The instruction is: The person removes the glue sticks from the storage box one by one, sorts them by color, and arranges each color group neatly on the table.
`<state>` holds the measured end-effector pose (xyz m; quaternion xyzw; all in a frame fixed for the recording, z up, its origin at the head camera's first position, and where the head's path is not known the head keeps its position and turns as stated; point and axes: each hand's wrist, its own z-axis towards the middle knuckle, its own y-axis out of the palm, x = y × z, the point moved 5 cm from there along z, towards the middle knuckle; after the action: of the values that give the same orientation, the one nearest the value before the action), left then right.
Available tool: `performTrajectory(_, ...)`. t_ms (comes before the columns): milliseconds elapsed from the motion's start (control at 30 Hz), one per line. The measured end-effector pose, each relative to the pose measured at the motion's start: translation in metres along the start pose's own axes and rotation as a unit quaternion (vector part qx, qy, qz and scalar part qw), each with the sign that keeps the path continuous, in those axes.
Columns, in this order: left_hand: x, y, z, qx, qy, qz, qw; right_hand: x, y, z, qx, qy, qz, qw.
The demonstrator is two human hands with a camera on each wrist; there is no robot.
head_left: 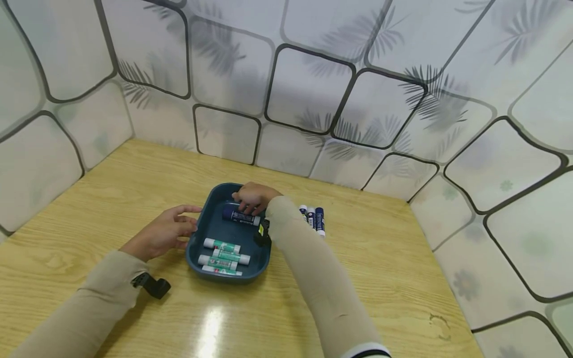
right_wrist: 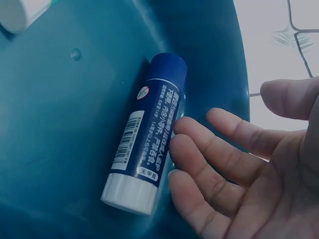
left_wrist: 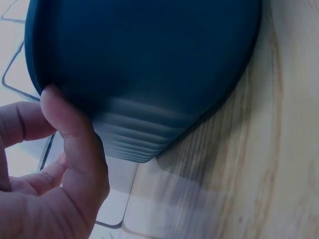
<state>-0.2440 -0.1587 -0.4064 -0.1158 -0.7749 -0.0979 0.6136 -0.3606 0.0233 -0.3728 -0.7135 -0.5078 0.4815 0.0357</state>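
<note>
A dark teal plastic bin [head_left: 215,232] sits on the table. Against its left side rests my left hand [head_left: 163,231]; in the left wrist view a fingertip touches the rim, with the other fingers loosely bent. My right hand [head_left: 256,196] is inside the far end of the bin. Beside its fingertips lies a dark blue glue stick [right_wrist: 144,134] with a white end, flat on the bin floor. Those fingers are relaxed and not wrapped around it; whether they touch it I cannot tell. Several green-and-white glue sticks [head_left: 222,245] lie at the bin's near end.
Right of the bin, partly behind my right forearm, several blue-and-white glue sticks [head_left: 320,221] lie side by side on the wooden table [head_left: 380,258]. A patterned wall [head_left: 309,89] borders the table at the back and both sides.
</note>
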Motion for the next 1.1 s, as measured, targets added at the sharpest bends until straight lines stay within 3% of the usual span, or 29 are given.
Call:
performTrajectory(733,-0.001,-0.002,-0.001,-0.006,0.001,-0.008,1.0,0.004,0.008,0.005,-0.004,0.011,-0.058,0.9983)
performTrajectory(1100,-0.001,-0.002,0.002,-0.004,-0.006,-0.007,1.0,0.008,0.015,0.006,-0.049,0.014,-0.088,0.9948)
